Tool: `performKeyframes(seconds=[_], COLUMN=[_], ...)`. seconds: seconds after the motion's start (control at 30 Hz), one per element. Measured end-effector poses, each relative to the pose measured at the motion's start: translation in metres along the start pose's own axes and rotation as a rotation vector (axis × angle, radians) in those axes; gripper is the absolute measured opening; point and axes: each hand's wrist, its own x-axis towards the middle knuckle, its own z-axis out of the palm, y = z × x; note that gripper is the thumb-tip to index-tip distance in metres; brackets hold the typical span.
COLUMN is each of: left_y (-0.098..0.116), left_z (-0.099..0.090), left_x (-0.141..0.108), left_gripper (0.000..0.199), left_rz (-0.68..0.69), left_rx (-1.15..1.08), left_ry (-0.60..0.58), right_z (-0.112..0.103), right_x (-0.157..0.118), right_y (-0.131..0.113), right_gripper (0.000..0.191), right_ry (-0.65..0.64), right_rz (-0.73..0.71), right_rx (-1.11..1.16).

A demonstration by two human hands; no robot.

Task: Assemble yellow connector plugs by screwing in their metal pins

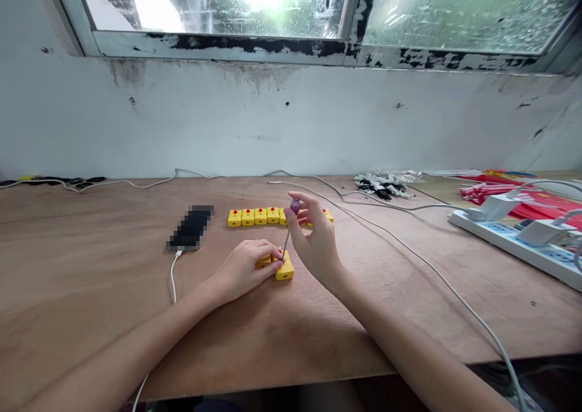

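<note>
My right hand (317, 242) grips the purple handle of a screwdriver (295, 206) between thumb and fingers. Its thin metal shaft slants down to a small yellow block (285, 271) on the table. The fingertips of my left hand (243, 268) close on this block from the left. Partly under those fingers shows more yellow, perhaps a second block (262, 261). Just behind my hands runs a row of several yellow blocks (260, 217) with red dots on top. My right hand covers part of that row, and the screwdriver's tip is too small to make out.
A phone (190, 227) on a white charging cable lies to the left on the wooden table (113, 266). Rightward, a long cable (409, 251) crosses the surface to a white power strip (513, 242). Black and white small parts (382, 185) and red packaging (536, 200) lie farther back.
</note>
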Motion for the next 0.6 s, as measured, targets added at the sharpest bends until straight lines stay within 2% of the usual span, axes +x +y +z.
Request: performKeyframes(seconds=[0.2,0.3,0.4,0.47,0.6], left_y=[0.002,-0.006,-0.026,-0.041,-0.055], left_z=[0.001,-0.009,-0.026,-0.036,-0.042], left_x=[-0.002,-0.002,-0.002,-0.003,-0.004], left_gripper=[0.012,0.014,0.017,0.017,0.018], left_rz=[-0.060,-0.094,-0.102,-0.131,-0.153], left_rx=[-0.086,-0.090,0.103,0.260,0.323], left_ry=[0.029,0.145,0.263,0.227,0.082], right_z=[-0.002,-0.002,-0.001,0.001,0.001], right_x=[-0.002,-0.002,-0.003,-0.004,-0.004], right_y=[0.000,0.001,0.003,0.005,0.007], right_gripper=[0.021,0.021,0.020,0.020,0.020], right_ry=[0.036,0.045,-0.012,-0.057,-0.063], right_rz=[-0.054,-0.055,-0.077,-0.091,-0.088], right_rx=[0.041,0.039,0.009,-0.020,-0.057])
